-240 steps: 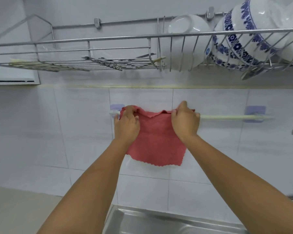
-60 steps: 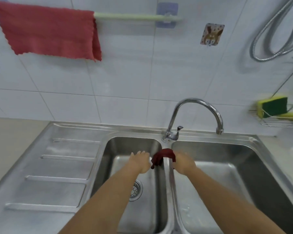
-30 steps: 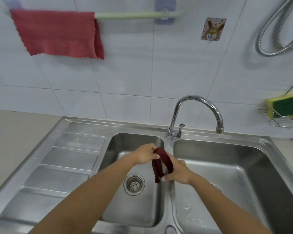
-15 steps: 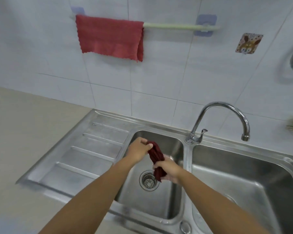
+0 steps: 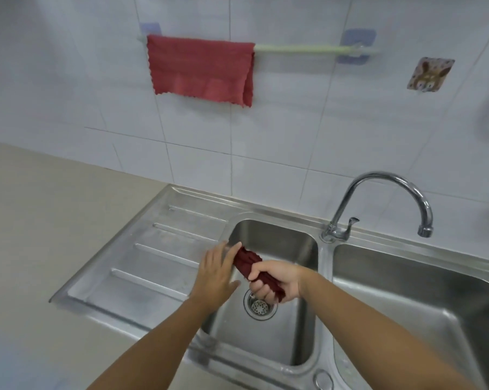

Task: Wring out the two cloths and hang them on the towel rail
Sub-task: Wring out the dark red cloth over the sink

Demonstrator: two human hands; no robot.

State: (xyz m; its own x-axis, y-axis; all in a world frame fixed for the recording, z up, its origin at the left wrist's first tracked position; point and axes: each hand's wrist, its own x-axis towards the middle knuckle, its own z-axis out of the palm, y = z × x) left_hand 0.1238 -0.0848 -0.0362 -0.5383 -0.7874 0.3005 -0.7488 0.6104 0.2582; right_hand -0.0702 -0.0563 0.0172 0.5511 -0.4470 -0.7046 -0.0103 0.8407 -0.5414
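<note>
A light red cloth [image 5: 199,68] hangs spread over the left part of the pale green towel rail [image 5: 308,48] on the tiled wall. A dark red wet cloth [image 5: 247,263] is bunched into a roll above the left sink basin [image 5: 277,327]. My right hand [image 5: 275,281] is clenched around the roll's lower end, over the drain. The roll's upper end lies against my left hand [image 5: 216,273], whose fingers are spread and not closed around it.
A chrome tap [image 5: 378,204] stands between the two basins, its spout over the right basin [image 5: 412,313]. The ribbed draining board [image 5: 142,260] lies to the left, beside a beige counter. A small picture hook [image 5: 430,74] sticks to the tiles at the right.
My left hand has let go of the dark cloth's upper end and opened its fingers. My right hand still squeezes the roll, now lower over the drain. The view has shifted left.
</note>
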